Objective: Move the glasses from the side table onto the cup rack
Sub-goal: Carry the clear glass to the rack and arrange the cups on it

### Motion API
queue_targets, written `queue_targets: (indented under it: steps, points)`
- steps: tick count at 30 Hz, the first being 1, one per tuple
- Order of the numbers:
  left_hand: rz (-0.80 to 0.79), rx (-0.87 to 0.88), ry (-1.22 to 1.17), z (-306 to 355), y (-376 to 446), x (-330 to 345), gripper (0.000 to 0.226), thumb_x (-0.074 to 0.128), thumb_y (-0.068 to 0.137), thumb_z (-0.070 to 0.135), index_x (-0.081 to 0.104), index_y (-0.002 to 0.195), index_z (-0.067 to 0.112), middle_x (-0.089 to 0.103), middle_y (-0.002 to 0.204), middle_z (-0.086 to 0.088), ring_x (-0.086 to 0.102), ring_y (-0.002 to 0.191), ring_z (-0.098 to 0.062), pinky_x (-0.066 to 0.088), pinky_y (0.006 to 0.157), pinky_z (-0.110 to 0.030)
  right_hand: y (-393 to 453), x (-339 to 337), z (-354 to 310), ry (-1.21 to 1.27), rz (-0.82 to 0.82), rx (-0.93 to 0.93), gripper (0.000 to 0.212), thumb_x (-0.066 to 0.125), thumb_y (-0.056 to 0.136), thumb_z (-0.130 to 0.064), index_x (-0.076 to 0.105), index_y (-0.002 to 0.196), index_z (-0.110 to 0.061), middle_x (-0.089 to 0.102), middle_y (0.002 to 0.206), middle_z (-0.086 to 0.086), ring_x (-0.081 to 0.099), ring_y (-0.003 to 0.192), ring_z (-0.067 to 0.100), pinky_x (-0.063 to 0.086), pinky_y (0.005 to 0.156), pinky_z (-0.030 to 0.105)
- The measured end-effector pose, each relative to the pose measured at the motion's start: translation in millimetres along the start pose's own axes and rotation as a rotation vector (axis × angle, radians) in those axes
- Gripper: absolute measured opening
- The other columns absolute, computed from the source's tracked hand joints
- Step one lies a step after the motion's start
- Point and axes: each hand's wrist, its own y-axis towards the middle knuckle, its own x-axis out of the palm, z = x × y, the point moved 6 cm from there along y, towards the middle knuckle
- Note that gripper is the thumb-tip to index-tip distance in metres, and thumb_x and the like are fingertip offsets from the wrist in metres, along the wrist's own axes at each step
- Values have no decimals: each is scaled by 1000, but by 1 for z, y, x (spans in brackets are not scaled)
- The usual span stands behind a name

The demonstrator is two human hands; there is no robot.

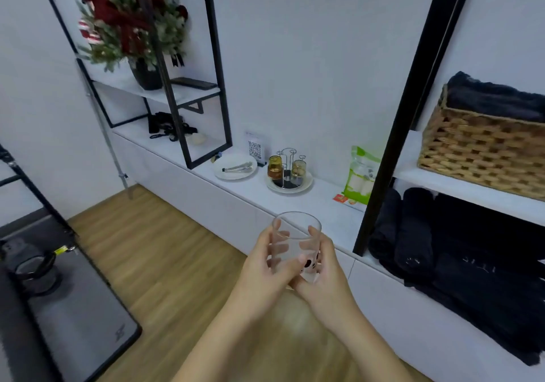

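Two bare hands hold a clear glass (295,244) upright above the wooden floor (165,263), in front of a long white counter (236,195). The left hand (262,266) wraps its fingers around the near side, while the right hand (321,266) grips the opposite side, thumb against the wall of the glass, which carries small black marks near its base. It appears empty.

Farther back on the counter stands a wire cup rack (288,169) on a round white dish (306,185). An amber glass (275,166) and a paler glass (298,169) sit upside down on its prongs; other prongs stand bare. Just to the left lies a white plate (227,173) bearing metal tongs (238,168), with a small QR-code card (254,149) behind it. To the right of the rack, a green-and-white packet (359,175) leans near a black upright post (395,133).

Beyond the post, a woven basket (483,151) on a white shelf holds dark folded cloth (495,98); rolled dark towels (413,228) lie stacked below. At upper left, a black-framed shelf (218,66) carries a red-and-green floral arrangement (132,18) in a dark pot. The counter between hands and rack lies open.
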Motion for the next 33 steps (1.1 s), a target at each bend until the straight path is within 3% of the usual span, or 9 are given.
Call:
queue_targets:
  steps: [3, 8, 12, 15, 19, 22, 25, 31, 33]
  points:
    - [-4, -21, -6, 3, 51, 12, 82, 72, 68, 58, 40, 142, 42, 61, 121, 30, 58, 121, 5, 53, 99, -29, 55, -18, -2, -50, -41, -21, 92, 83, 66, -52, 30, 141, -52, 54, 137, -17, 51, 131, 5, 47, 107, 36]
    - [73, -36, -16, 4, 116, 25, 70, 70, 64, 58, 43, 129, 50, 59, 128, 21, 58, 121, 3, 52, 97, -26, 123, -38, -4, -99, -65, -58, 96, 81, 73, -43, 27, 151, -35, 48, 135, -16, 47, 130, 0, 42, 95, 9]
    - [106, -51, -5, -4, 155, 22, 81, 75, 66, 55, 46, 140, 39, 62, 116, 29, 62, 118, -5, 54, 102, -44, 162, -39, 0, -110, -82, -60, 96, 82, 80, -30, 20, 153, -35, 47, 135, -10, 52, 120, -2, 41, 87, 2]
    - [112, -48, 22, -7, 185, 15, 88, 76, 66, 58, 46, 145, 35, 63, 119, 25, 63, 119, -11, 53, 103, -45, 191, -34, 3, -127, -86, -62, 97, 81, 80, -33, 17, 152, -40, 46, 133, -12, 52, 116, 1, 43, 86, 7]
    - [82, -48, 40, -13, 233, 5, 85, 75, 67, 60, 46, 144, 39, 64, 119, 28, 61, 114, 4, 53, 100, -32, 235, -30, 4, -141, -66, -80, 100, 81, 77, -43, 14, 151, -48, 45, 131, -18, 52, 110, 1, 43, 86, 13]
    - [32, -54, 44, -20, 276, -4, 61, 75, 74, 51, 47, 129, 54, 64, 118, 31, 60, 114, 6, 53, 97, -27, 276, -25, 0, -160, -33, -110, 94, 78, 73, -51, 16, 143, -61, 48, 131, -19, 53, 110, -2, 43, 88, 18]
    - [20, -34, 41, -22, 322, -23, 49, 76, 71, 56, 54, 114, 59, 64, 118, 32, 62, 115, 1, 54, 99, -35, 318, -10, -7, -157, 9, -141, 88, 80, 80, -40, 16, 128, -77, 50, 131, -24, 52, 108, -6, 42, 89, 17]
    - [-44, -4, 20, -26, 412, -69, 72, 80, 73, 51, 55, 135, 24, 66, 124, 27, 67, 117, -14, 56, 98, -47, 397, 28, -20, -113, 63, -116, 82, 80, 84, -31, 25, 136, -62, 55, 135, -30, 51, 123, -9, 43, 92, 9]
    - [-63, 9, 35, -29, 438, -83, 76, 80, 73, 49, 54, 137, 17, 61, 118, 41, 66, 117, -12, 58, 97, -39, 420, 40, -19, -94, 87, -107, 90, 80, 82, -36, 21, 149, -47, 50, 143, -24, 47, 133, -5, 43, 106, 21]
